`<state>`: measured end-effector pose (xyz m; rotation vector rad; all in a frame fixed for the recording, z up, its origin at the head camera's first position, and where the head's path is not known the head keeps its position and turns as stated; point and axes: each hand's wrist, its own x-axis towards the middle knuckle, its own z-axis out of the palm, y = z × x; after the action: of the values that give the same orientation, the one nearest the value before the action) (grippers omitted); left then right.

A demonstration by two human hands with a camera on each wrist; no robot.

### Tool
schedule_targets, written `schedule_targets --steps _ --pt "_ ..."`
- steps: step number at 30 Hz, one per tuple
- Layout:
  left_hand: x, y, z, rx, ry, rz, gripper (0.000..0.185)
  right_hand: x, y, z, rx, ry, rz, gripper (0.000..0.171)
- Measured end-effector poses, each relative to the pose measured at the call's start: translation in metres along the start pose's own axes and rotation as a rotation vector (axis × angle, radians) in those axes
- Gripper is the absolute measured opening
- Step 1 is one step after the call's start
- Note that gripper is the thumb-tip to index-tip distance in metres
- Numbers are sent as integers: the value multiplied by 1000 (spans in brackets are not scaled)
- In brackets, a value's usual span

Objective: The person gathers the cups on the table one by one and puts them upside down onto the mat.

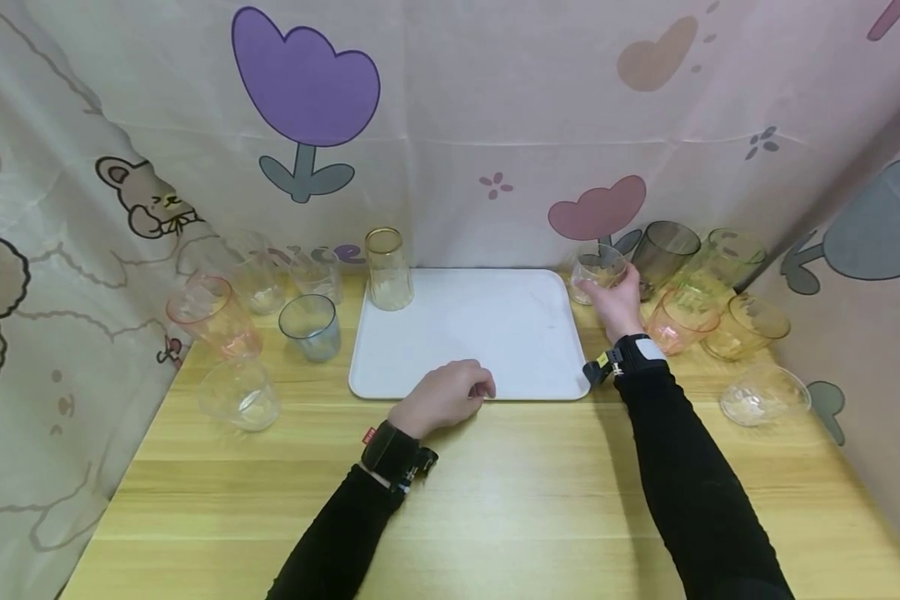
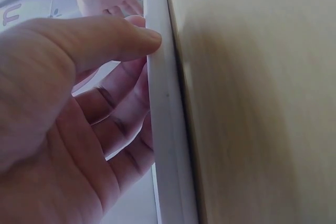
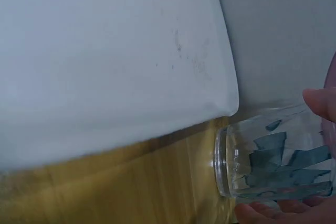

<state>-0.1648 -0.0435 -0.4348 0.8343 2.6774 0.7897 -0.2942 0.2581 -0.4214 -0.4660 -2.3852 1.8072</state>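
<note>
Counter [image 1: 495, 500], white tray [image 1: 495, 325] centred, tumblers either side.
My left hand [image 1: 450, 398] rests loosely curled on the tray's near rim, holding nothing, probably steadying it. My right hand [image 1: 617, 298] wraps the clear glass [image 1: 598, 268], upright on the counter just off the tray's far right corner.

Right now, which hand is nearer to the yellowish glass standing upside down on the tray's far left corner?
The left hand. It rests on the white tray's near edge, closer to the yellowish glass. The right hand is beyond the tray's far right corner, gripping a clear glass.
</note>
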Motion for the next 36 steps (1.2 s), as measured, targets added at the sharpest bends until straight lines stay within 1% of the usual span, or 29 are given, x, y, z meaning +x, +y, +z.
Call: schedule_targets --steps 5,12,19,24,28,32,36 --pt "0 0 0 -4 -7 -3 19 6 3 0 -35 14 -2 98" --pt "1 1 -2 3 -5 4 19 8 2 -1 -41 21 -2 90" --pt "-1 1 -2 -19 -6 -1 18 4 3 -1 -39 26 -1 82" --pt "-2 -1 0 -19 -2 -5 17 -4 1 -3 -22 50 -31 80" --pt "-1 -2 1 -20 1 -7 15 -16 -5 -2 45 53 -48 85" --pt "-1 -1 1 -27 -6 -9 14 -34 -12 2 168 55 -69 92" --pt "-2 0 0 -28 -5 -12 15 -56 -23 10 290 68 -103 90"
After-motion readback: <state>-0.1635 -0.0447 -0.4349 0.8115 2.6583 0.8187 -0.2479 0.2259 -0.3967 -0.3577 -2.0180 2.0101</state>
